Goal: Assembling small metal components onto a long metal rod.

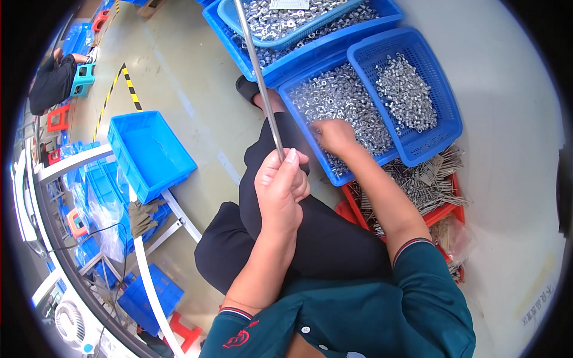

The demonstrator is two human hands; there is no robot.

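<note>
My left hand [279,186] is closed around the lower end of a long, thin metal rod [261,77], which slants up and away in front of me. Over the left edge of a blue bin [329,170] is my right hand [334,136], its fingers curled and slightly blurred. Whatever those fingers hold, if anything, is hidden. Small silvery metal sleeves or nuts [340,95] fill this bin. A blue perforated basket [444,113] sits across the bin's right side, with more small ring-shaped metal parts [406,89] inside.
Behind stands a larger blue bin [334,48] with a lighter blue basket [280,43] of metal parts. A red crate [356,206] of long metal pins [424,185] is near my right forearm. At left, a blue crate [152,152] rests beside a white frame [146,280]. Another person [51,83] sits far left.
</note>
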